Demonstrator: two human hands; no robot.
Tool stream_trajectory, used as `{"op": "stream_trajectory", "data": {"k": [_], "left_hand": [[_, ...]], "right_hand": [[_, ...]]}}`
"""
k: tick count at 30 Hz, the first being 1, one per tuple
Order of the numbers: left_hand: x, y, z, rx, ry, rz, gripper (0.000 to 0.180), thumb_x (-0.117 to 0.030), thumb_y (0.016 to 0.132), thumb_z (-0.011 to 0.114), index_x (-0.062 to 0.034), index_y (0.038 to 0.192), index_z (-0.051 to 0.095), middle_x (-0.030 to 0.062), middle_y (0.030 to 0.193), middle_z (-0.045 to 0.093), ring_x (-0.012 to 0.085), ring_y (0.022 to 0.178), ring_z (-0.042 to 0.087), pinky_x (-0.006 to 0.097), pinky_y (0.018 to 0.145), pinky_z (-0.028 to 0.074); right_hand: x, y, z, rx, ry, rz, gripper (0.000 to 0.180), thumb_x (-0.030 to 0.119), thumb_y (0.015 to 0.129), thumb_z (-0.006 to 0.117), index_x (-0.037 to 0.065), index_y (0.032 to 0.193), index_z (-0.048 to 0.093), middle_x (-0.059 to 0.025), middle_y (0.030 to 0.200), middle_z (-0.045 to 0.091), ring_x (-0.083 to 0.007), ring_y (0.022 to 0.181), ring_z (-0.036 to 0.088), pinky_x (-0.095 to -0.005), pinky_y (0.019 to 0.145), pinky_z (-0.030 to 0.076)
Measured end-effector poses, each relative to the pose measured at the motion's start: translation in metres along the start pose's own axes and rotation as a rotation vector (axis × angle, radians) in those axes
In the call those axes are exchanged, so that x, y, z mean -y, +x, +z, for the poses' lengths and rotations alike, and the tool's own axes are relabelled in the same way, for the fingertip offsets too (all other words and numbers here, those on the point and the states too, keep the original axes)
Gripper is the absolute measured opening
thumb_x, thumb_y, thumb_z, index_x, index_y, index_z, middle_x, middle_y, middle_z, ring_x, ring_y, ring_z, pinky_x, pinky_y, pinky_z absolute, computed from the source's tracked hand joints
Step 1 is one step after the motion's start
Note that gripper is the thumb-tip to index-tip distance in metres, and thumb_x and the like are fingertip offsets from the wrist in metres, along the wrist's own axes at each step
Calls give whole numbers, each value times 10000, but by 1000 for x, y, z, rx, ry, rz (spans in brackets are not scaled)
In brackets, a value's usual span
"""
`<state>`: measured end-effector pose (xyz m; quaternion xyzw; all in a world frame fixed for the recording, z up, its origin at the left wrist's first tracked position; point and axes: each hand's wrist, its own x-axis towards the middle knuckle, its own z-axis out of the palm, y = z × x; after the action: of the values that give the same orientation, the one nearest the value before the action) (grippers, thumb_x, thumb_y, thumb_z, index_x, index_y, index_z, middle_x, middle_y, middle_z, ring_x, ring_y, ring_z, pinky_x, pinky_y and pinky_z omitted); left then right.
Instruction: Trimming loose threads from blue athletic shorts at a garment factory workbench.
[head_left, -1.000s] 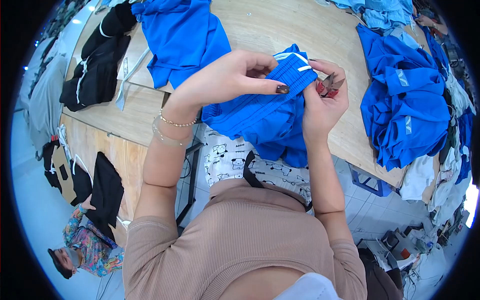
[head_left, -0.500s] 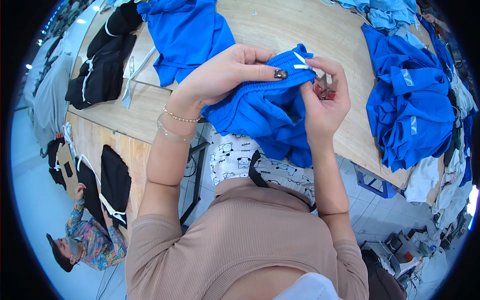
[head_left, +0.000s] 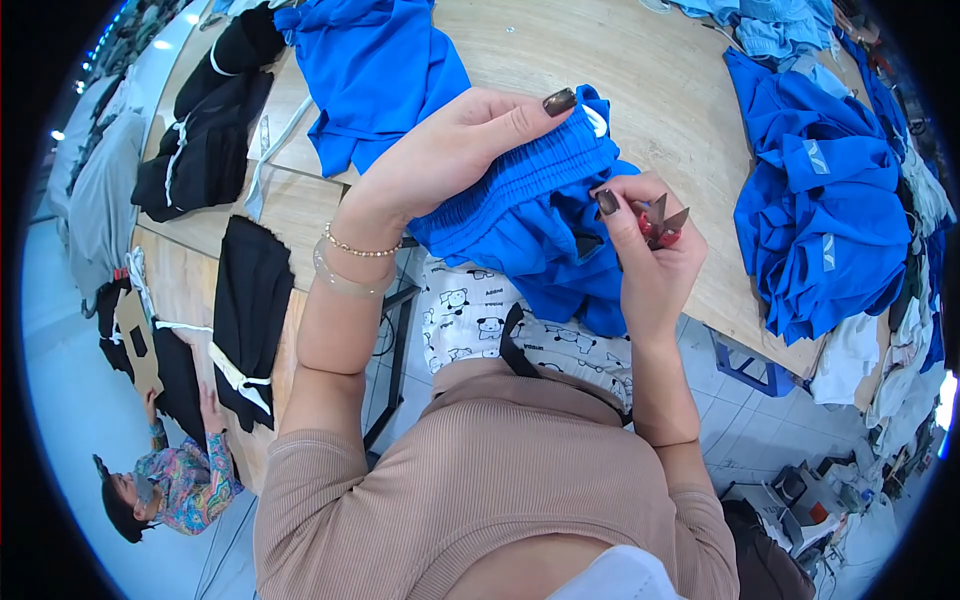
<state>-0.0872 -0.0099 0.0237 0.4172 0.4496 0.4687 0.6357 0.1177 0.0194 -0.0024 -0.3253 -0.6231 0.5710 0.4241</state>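
My left hand (head_left: 455, 150) is closed on the gathered elastic waistband of a blue garment (head_left: 520, 225), its thumb lying along the top edge. The garment hangs down over the table's near edge, in front of my body. A short loop of white cord (head_left: 596, 121) shows at the waistband's far right end. My right hand (head_left: 655, 235) is closed around small red-handled thread snips (head_left: 660, 222), their blades pointing up out of the palm. Its thumb and forefinger tips are at the garment's right side; whether they pinch the cloth I cannot tell.
Blue garments lie piled at the right (head_left: 820, 200) and another blue garment (head_left: 375, 70) at the upper left. Black garments tied with white cord (head_left: 205, 150) lie further left. At the lower left a co-worker (head_left: 180, 485) handles black garments (head_left: 250, 310) and brown card (head_left: 135, 340).
My right hand has moved down and away from the white cord ends, which now show as a small loop. The snips' blades stand out more. The co-worker's black garment has shifted.
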Motion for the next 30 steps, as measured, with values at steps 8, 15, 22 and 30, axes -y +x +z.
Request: {"op": "stream_trajectory", "data": {"k": [8,15,22,30], "left_hand": [[0,-7,-2,-87,418,43,658,-519,970,323,54,1119,610,75,977,640,106,893,564,234,841,447],[6,-9,-17,-61,471,10,625,-488,977,342,60,1151,587,80,1011,639,117,935,563,242,872,439],[4,-8,-9,13,320,116,423,-374,965,490,17,863,613,-87,693,453,9,633,335,179,531,326],[-8,-10,1,54,284,19,270,-91,804,693,63,1015,626,19,869,656,44,771,552,187,713,474]], "right_hand": [[4,-21,-20,220,394,350,189,122,938,466,-1,1056,548,-10,795,500,-41,571,392,-180,506,295],[3,-22,-25,163,296,341,241,184,963,432,4,1079,542,-32,764,523,-49,539,391,-184,487,293],[0,-21,-23,194,262,319,238,180,976,416,10,1104,522,-80,761,590,-51,508,422,-183,470,312],[12,-19,-19,197,288,325,201,126,968,439,11,1119,502,-100,749,606,-30,433,372,-168,425,281]]}}
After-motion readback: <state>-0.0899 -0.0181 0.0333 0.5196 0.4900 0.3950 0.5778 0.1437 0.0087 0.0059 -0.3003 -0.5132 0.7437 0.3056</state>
